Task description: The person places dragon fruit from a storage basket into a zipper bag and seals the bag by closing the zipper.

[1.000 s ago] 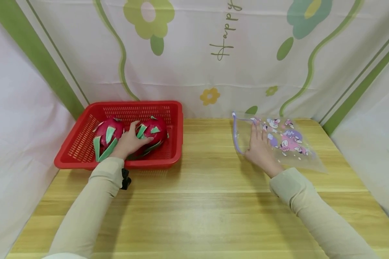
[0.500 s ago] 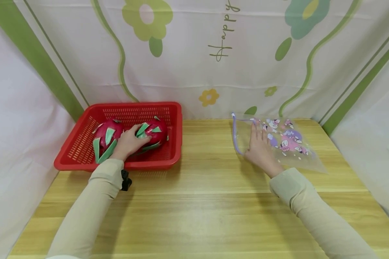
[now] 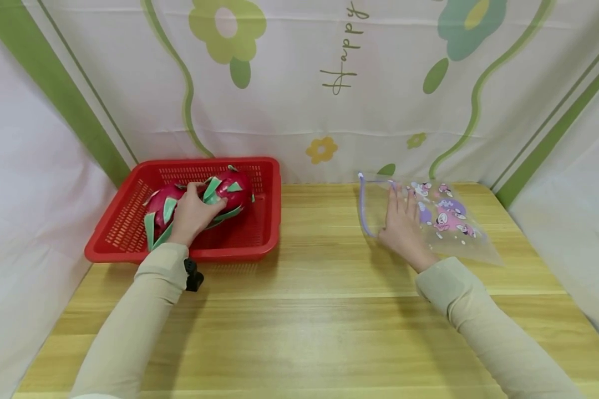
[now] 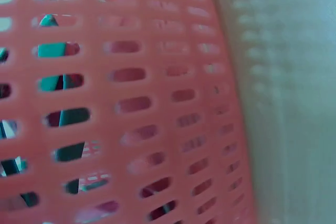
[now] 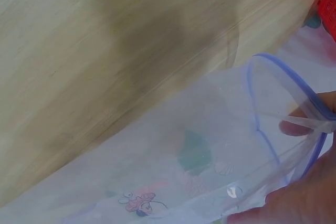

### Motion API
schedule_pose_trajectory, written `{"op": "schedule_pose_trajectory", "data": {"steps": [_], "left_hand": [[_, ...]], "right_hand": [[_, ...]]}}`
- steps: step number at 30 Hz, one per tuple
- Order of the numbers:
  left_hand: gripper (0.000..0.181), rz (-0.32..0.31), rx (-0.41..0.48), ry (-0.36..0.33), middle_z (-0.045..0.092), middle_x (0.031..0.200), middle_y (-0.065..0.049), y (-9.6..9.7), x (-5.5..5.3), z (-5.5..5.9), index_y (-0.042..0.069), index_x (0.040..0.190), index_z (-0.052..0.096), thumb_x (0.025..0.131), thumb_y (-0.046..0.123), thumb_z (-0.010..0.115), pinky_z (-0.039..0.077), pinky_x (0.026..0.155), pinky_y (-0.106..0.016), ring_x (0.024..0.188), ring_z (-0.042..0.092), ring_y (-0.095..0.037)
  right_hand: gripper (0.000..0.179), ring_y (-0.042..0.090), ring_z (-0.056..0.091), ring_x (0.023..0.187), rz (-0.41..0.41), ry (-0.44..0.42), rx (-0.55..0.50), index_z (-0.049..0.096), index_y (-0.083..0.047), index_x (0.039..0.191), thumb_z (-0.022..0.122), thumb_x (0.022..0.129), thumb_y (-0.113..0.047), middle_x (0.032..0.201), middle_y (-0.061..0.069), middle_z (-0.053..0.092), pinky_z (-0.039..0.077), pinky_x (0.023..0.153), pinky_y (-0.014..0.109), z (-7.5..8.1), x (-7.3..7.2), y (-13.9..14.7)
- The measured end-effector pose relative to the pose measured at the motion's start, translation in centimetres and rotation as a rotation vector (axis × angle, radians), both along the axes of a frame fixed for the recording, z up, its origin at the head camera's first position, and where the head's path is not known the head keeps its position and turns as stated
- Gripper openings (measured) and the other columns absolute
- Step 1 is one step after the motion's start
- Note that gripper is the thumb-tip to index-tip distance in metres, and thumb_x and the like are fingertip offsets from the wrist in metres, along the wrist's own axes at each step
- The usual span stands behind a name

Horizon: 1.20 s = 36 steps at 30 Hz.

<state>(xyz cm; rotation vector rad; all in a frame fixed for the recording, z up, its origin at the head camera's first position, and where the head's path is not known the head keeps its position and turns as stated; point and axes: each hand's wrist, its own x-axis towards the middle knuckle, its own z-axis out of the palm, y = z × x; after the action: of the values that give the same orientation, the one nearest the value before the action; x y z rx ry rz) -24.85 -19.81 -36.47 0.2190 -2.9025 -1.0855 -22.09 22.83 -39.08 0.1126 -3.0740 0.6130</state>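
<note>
In the red basket (image 3: 243,254), my left hand (image 3: 192,217) grips a toy-like dragon fruit (image 3: 234,188), red with green scales. Thumb and fingers spread round its near left side. A second dragon fruit (image 3: 162,208) lies left of that hand, partly covered by it. The left wrist view shows only the basket's slotted wall (image 4: 131,87), with green and red showing through the slots. Over on the right, my right hand (image 3: 401,230) holds a clear zip bag (image 3: 474,244) with a purple zip edge and cartoon print. In the right wrist view its thumb (image 5: 295,125) pinches the bag's mouth edge.
Basket and bag rest on a wooden table (image 3: 299,332), with bare wood between them. A flower-printed cloth (image 3: 289,83) hangs behind the table, and white cloth borders both sides. A small black device (image 3: 193,277) sits at my left wrist.
My left hand has closed round the right-hand dragon fruit and shifted it slightly left and back inside the basket. The right hand and the bag have barely moved.
</note>
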Motion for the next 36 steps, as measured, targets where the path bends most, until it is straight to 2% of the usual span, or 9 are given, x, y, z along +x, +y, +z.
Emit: {"op": "schedule_pose_trajectory", "data": {"steps": [6, 14, 21, 25, 36], "left_hand": [[0.075, 0.013, -0.048, 0.075, 0.050, 0.137, -0.023, 0.1, -0.1, 1.2, 0.010, 0.145, 0.033, 0.087, 0.049, 0.057, 0.045, 0.091, -0.054, 0.111, 0.053, -0.039], [0.073, -0.008, -0.002, 0.110, 0.049, 0.143, -0.016, 0.9, -0.1, 2.7, 0.016, 0.146, 0.037, 0.086, 0.050, 0.060, 0.045, 0.097, -0.054, 0.117, 0.051, -0.035], [0.070, -0.011, 0.050, 0.139, 0.053, 0.140, -0.013, 2.4, -0.2, 3.4, 0.021, 0.144, 0.042, 0.085, 0.051, 0.062, 0.046, 0.095, -0.050, 0.115, 0.052, -0.033], [0.068, -0.018, 0.076, 0.159, 0.055, 0.138, -0.012, 3.5, -0.2, 3.7, 0.024, 0.142, 0.045, 0.083, 0.052, 0.063, 0.047, 0.094, -0.049, 0.113, 0.052, -0.031], [0.064, -0.109, 0.118, 0.114, 0.056, 0.137, -0.008, 6.7, 0.2, 4.9, 0.024, 0.140, 0.048, 0.084, 0.050, 0.064, 0.049, 0.093, -0.045, 0.115, 0.054, -0.027]], "right_hand": [[0.107, 0.056, -0.026, 0.135, -0.021, -0.038, -0.053, -0.022, -0.004, 0.148, 0.053, 0.072, 0.003, 0.155, 0.010, -0.030, -0.008, 0.106, 0.074, 0.1, -0.1, 0.0], [0.109, 0.053, -0.026, 0.136, -0.035, -0.044, -0.085, -0.027, -0.010, 0.148, 0.052, 0.073, 0.003, 0.154, 0.009, -0.031, -0.004, 0.106, 0.074, 0.6, -0.1, 0.0], [0.110, 0.053, -0.022, 0.138, -0.041, -0.038, -0.101, -0.026, -0.011, 0.148, 0.053, 0.073, 0.003, 0.155, 0.007, -0.030, -0.001, 0.106, 0.075, 1.0, 0.1, -0.2], [0.109, 0.054, -0.019, 0.139, -0.042, -0.026, -0.101, -0.024, -0.010, 0.149, 0.053, 0.072, 0.003, 0.157, 0.010, -0.027, 0.001, 0.106, 0.075, 1.3, 0.2, -0.3], [0.101, 0.056, -0.010, 0.140, -0.038, 0.011, -0.100, -0.015, -0.006, 0.151, 0.051, 0.075, 0.000, 0.159, 0.016, -0.017, 0.006, 0.108, 0.074, 1.9, 0.5, -0.8]]}}
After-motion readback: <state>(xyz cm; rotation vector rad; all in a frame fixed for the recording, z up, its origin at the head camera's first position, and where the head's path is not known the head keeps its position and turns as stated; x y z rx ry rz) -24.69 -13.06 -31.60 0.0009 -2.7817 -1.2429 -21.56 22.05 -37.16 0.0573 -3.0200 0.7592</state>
